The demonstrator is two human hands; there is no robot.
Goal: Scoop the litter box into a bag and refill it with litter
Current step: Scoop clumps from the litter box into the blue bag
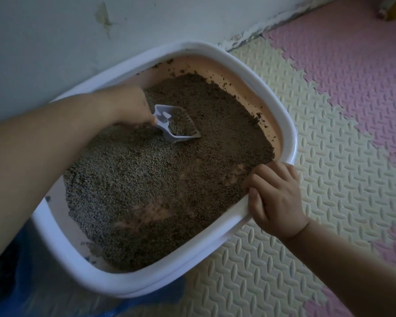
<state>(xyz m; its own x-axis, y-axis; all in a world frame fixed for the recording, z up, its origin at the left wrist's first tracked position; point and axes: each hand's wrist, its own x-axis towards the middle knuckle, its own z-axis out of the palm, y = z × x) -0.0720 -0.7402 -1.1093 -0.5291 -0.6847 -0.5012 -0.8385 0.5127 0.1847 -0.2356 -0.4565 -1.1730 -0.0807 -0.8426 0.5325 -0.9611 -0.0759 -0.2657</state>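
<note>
Mats (pixel 329 156) of cream and pink foam cover the floor on the right; a pale wall (pixel 55 30) runs along the far left; the box (pixel 215 51), white-rimmed and pink inside, sits against that wall; grey-brown litter (pixel 158 179) covers most of its bottom, thin near the right side where pink shows through; a blue bag (pixel 32 282) lies near left, by the box's corner; the right hand (pixel 274 197) curls its fingers round the near-right rim; the left hand (pixel 128 106) grips the handle of the scoop (pixel 178 124), which rests in the far litter, partly filled.
</note>
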